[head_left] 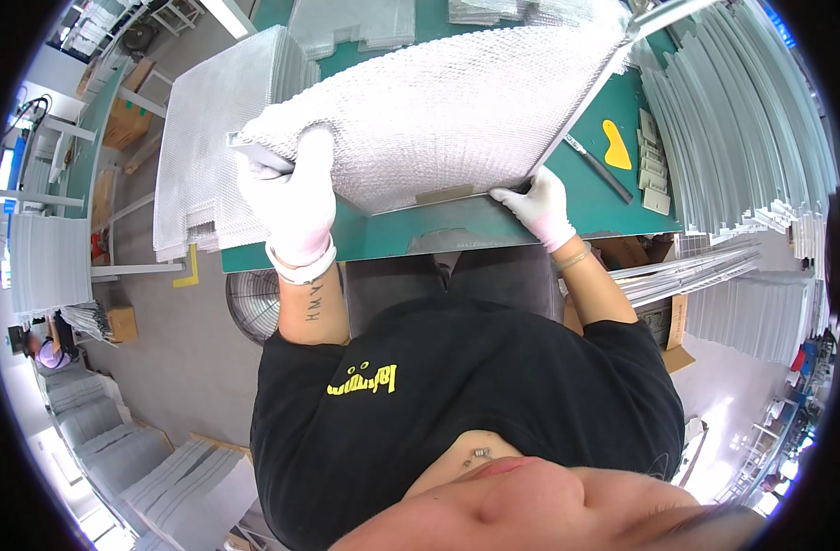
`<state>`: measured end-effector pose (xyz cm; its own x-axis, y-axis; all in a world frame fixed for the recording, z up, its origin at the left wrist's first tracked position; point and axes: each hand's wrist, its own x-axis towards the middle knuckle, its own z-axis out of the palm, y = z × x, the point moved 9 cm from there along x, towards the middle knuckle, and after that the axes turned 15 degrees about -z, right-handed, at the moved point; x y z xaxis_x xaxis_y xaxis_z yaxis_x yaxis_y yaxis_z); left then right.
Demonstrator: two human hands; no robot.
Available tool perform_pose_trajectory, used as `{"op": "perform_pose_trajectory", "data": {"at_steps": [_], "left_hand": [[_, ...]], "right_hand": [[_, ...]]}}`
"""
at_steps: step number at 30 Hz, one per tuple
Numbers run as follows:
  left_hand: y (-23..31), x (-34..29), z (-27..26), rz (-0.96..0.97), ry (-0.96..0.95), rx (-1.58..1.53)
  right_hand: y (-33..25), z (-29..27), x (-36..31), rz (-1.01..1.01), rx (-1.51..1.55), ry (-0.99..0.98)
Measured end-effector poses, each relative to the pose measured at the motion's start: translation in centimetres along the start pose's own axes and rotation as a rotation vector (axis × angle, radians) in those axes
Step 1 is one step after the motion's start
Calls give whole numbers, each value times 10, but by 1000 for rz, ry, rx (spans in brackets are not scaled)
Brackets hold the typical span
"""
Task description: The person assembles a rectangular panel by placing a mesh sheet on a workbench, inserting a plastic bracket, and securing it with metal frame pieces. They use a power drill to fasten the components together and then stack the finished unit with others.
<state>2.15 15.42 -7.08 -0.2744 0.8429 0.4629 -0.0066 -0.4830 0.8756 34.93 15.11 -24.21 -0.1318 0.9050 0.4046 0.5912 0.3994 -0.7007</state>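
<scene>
A large silvery metal mesh panel (456, 110) with a thin metal frame is held tilted up over the green-topped table (411, 230). My left hand (296, 197), in a white glove, is closed round the panel's left corner, its thumb lying over the mesh side. At the lower right corner my right hand (539, 209), also gloved, grips the frame near the table's front edge. Its fingers are partly hidden behind the frame. To the right of my right hand lie a dark-handled utility knife (603, 174) and a yellow plastic scraper (614, 145).
Mesh sheets (208, 147) are stacked at the table's left end. Many thin panels (737, 119) stand in a row on the right, beside small pale blocks (654, 170). A round floor fan (254, 308) stands below the table. A person (50, 352) is far left.
</scene>
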Motion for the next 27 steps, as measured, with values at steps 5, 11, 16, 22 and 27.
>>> {"op": "perform_pose_trajectory", "data": {"at_steps": [5,11,16,22,27], "left_hand": [[6,-2,4,-8,-45,-50],[9,-5,-4,23,-87,-124],[23,-21,8,93,-117,-92],[23,-26,3,105,-139,-123],[19,-27,-1,96,-127,-159]], "right_hand": [[6,5,11,212,327,-347],[-97,-119,90,-193,598,243],[-104,-121,72,-401,613,526],[-117,-130,57,-460,489,587],[-164,-148,73,-595,411,534]]}}
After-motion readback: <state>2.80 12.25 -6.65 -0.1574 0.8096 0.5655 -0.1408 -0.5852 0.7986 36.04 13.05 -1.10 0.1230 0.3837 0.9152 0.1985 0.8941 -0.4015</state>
